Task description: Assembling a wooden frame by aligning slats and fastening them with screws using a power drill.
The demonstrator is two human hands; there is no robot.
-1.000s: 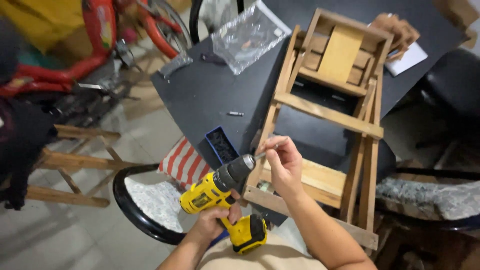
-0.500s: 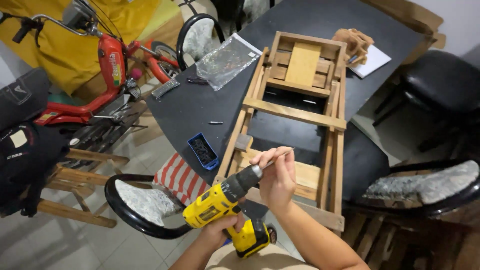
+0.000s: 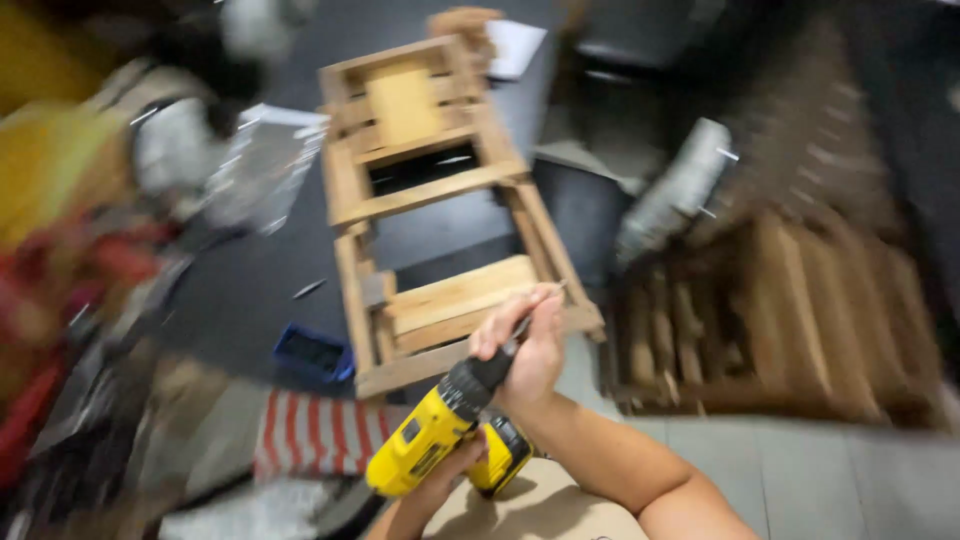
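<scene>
Near edge of the dark table (image 3: 250, 290): left hand (image 3: 440, 485) wrapped around the yellow drill (image 3: 435, 440) grip, right hand (image 3: 530, 345) pinching its bit over the wooden frame (image 3: 440, 230); drill probably heavy, rigid, best held by its handle.

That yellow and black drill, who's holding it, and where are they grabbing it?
The left hand grips the yellow and black cordless drill by its handle. The right hand pinches the thin metal bit at the drill's front end.
</scene>
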